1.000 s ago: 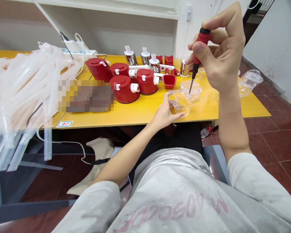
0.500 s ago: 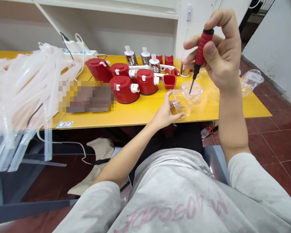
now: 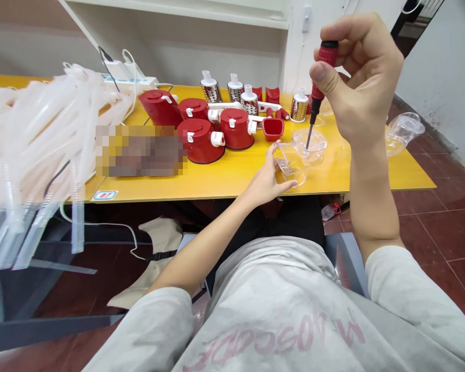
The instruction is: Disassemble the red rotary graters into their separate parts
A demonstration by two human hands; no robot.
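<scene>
My right hand (image 3: 362,82) grips a red and black screwdriver (image 3: 315,106) by its handle, held nearly upright. The blade points down, and its tip meets a clear plastic part (image 3: 299,159) on the table. My left hand (image 3: 269,178) is wrapped round the near left end of that part, thumb along the lower edge. The part lies on its side, with a round end towards me and a wider opening beyond. Its transparent walls make the exact spot under the tip hard to see.
On the yellow table (image 3: 147,191) stand several red grater bodies (image 3: 201,140), metal grater drums (image 3: 249,103) and a small red cup (image 3: 273,129). Another clear plastic part (image 3: 405,132) lies at the right end. Many plastic bags (image 3: 50,124) are heaped on the left.
My right hand has turned about the screwdriver handle, its fingers now curled differently around the top. The left hand and the clear part stay together, nearly in place. The view has shifted slightly.
</scene>
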